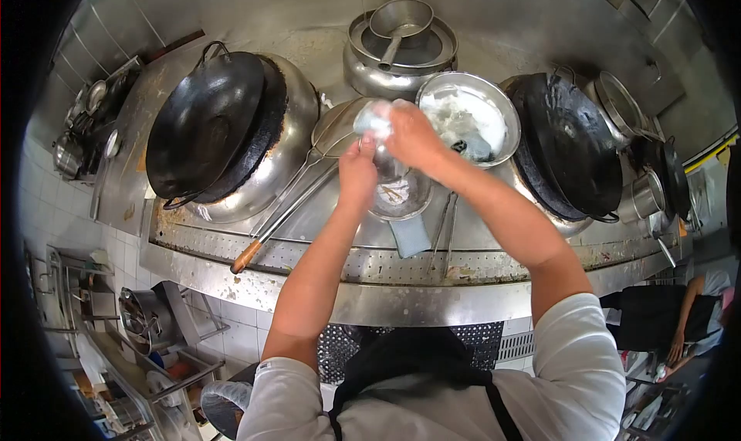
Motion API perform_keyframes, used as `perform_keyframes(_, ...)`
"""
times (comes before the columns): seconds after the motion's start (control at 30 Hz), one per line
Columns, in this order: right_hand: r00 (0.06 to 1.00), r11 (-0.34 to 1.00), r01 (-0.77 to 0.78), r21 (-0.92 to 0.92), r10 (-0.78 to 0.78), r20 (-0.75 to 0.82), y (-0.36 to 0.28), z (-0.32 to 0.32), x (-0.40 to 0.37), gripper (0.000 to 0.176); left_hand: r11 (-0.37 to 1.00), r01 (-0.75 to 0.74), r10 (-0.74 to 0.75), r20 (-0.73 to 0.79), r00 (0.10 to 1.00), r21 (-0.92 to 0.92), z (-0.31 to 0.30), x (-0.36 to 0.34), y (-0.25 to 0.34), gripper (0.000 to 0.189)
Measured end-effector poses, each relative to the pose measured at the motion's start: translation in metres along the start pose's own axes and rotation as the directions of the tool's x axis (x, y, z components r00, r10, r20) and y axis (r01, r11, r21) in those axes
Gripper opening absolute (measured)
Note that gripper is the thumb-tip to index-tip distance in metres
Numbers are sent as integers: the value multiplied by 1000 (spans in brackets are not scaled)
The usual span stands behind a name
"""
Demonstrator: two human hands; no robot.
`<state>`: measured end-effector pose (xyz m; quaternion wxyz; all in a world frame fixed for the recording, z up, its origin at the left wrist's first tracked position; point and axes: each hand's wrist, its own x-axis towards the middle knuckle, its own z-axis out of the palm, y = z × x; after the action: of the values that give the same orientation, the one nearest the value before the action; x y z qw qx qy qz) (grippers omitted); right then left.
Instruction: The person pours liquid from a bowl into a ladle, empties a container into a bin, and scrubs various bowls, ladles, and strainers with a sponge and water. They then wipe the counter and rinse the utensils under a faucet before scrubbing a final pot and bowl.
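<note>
My right hand (pixel 415 136) is closed around a wet, sudsy light-blue cloth (pixel 373 122), blurred by motion. Just below it, my left hand (pixel 358 172) has its fingers pinched together near the cloth; what they grip is hidden. A curved metal piece (pixel 391 165) shows between the two hands. Behind my left wrist, a wire strainer (pixel 330 129) rests on the stove, and a wooden handle (pixel 247 257) slants toward the lower left. To the right of my hands, a metal basin (pixel 512 119) holds white suds and a pale-blue cloth (pixel 476 144).
Large black woks (pixel 204 124) (pixel 575 144) tilt on both sides. A ladle-like pan (pixel 401 18) sits on a pot behind. A small bowl (pixel 403 201), folded blue cloth (pixel 410 237) and tongs (pixel 448 236) lie in front. Another person (pixel 668 317) is at lower right.
</note>
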<state>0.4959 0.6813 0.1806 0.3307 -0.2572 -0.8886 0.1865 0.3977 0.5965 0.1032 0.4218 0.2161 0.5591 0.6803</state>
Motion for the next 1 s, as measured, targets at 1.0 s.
perform_keyframes(1.0,756,924,-248,-292,372,539,72,124,-119,22,956,290,-290,8,957,-45,-38,-94,-99,69)
